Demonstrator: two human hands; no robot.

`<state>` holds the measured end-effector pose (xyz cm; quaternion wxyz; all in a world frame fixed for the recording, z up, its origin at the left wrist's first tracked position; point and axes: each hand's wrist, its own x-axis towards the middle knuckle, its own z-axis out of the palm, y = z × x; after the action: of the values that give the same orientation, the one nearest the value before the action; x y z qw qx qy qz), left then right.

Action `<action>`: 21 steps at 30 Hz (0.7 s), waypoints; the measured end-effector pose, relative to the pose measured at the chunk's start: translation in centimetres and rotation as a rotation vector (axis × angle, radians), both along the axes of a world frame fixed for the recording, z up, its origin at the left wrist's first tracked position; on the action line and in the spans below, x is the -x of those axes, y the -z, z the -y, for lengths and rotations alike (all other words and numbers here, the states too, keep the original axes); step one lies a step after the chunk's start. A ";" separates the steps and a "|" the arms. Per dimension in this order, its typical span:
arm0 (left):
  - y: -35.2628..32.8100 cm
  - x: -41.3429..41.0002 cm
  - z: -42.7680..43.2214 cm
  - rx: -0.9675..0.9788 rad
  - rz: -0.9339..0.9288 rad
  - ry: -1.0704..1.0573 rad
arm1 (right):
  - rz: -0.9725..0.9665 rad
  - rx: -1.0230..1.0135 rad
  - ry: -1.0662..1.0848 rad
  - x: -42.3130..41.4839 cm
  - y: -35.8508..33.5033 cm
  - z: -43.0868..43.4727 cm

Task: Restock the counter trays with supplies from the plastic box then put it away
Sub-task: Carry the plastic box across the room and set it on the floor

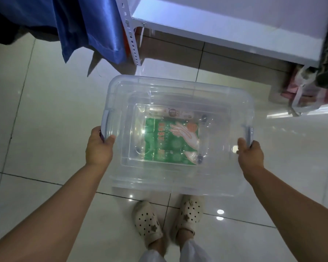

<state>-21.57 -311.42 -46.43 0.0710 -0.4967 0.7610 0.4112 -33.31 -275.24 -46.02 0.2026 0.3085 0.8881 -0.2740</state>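
Observation:
I hold a clear plastic box (178, 95) with its lid on, level above the tiled floor. My left hand (98, 146) grips its left side by the grey latch. My right hand (251, 153) grips its right side by the other latch. Through the lid a green glove packet (170, 142) lies flat on the box's bottom, with a smaller pale packet (170, 112) just beyond it.
A white metal shelf (225, 25) with a perforated post (131, 38) stands ahead, its lowest board above the floor. Blue cloth (87, 25) hangs at the upper left. Bagged fabric (311, 91) sits at the right. My feet in pale clogs (169, 220) stand below the box.

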 end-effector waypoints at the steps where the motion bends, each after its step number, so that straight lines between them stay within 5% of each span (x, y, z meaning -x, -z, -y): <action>1: -0.3 0.2 -0.1 -0.009 0.013 -0.014 | 0.012 0.018 -0.002 0.1 -0.3 -0.2; 7: -6.0 2.8 -1.7 0.008 -0.032 -0.009 | 0.029 0.049 0.084 0.1 -5.1 -2.3; 21: -28.0 17.8 -5.7 0.235 -0.181 0.366 | -0.082 0.408 0.363 4.5 -26.0 -7.9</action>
<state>-39.37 -305.71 -18.42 0.0174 -0.3164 0.8844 0.3428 -37.79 -267.39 -20.05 0.1720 0.4041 0.7523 -0.4911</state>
